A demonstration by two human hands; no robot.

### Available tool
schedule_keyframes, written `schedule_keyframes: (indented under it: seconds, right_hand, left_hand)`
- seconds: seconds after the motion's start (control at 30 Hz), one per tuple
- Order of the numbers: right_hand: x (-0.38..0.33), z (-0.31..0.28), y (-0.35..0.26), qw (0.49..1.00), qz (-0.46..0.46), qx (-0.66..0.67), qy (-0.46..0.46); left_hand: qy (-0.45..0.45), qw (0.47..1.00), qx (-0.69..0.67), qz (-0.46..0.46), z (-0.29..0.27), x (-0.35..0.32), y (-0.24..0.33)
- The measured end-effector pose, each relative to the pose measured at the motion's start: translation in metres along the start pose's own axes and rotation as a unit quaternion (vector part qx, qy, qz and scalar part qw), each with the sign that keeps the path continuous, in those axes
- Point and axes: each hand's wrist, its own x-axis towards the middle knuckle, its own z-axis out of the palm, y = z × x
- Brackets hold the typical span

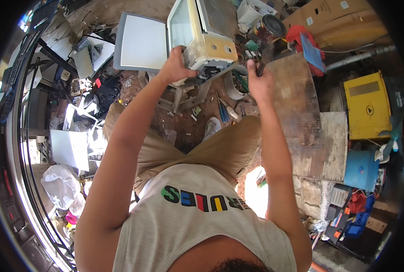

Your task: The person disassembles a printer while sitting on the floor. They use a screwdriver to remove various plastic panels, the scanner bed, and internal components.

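Note:
A yellowed printer-scanner stands ahead of me on a support near the floor, its glass-topped side tilted up. Its flat white lid hangs open to the left. My left hand grips the near left corner of the casing, the thumb along the lower edge. Inner parts show dark at the opened near end. To the right of the printer, my right hand is raised, closed round a dark hand tool. Motion blurs that tool, so I cannot make out its exact kind.
A worn wooden board lies to the right, with a yellow metal box beyond it. Pliers-like tools and small scraps litter the ground near my shoe. A black bucket and a large cardboard box stand at the back.

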Motion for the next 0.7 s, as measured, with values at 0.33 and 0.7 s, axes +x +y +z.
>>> schedule_keyframes:
  seconds: [0.33, 0.7]
  right_hand:
    - [0.041, 0.03, -0.098, 0.821, -0.376, -0.388, -0.182]
    - [0.079, 0.028, -0.124, 0.75, -0.394, -0.462, -0.263]
  left_hand:
    - [0.02, 0.999, -0.007, 0.03, 0.006, -0.002, -0.009]
    - [0.016, 0.997, 0.027, 0.073, 0.011, 0.001, -0.022]
